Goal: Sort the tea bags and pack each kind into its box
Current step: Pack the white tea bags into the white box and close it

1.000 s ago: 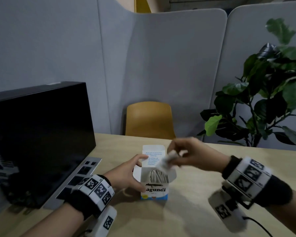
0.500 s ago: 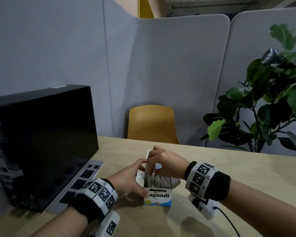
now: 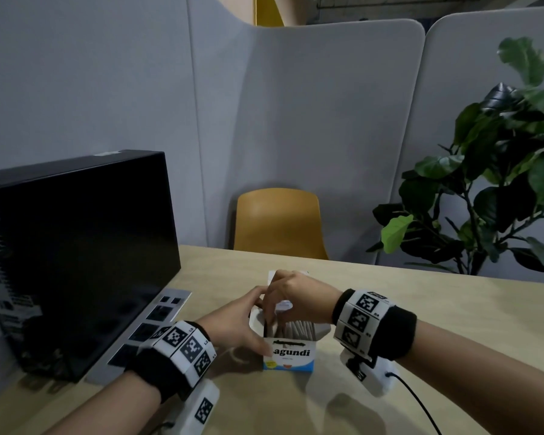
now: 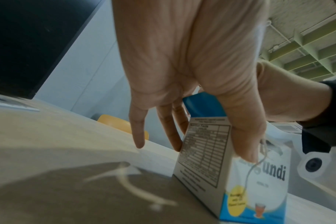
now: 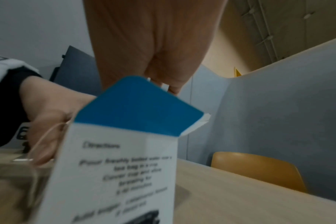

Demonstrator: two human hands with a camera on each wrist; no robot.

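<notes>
Tea box (image 3: pixel 291 355): white carton with a blue base band, standing upright on the desk (image 3: pixel 437 312) at lower centre of the head view, flaps standing open, printed front facing the camera. Tea bags (image 3: pixel 299 328): pale sachets standing packed in a row inside the open top, filling most of it; a thin string (image 4: pixel 248 174) is hanging down the front panel in the left wrist view.

Left hand (image 3: pixel 237 321): gripping the box from its left side, thumb lying down the front corner and fingers reaching around toward the back. Right hand (image 3: pixel 296 298): hovering over the open top, fingers curled down into the left end of the row; whether they are pinching a bag cannot be told. Both wrists are wearing black bands with patterned marker blocks.

Surroundings: black computer case (image 3: pixel 73 246) standing at left of the frame, a flat grey device (image 3: pixel 145 331) lying beside it; yellow chair (image 3: pixel 278 222) behind the desk at centre; leafy plant (image 3: pixel 496 171) at right; grey partition panels (image 3: pixel 311 120) filling the background.
</notes>
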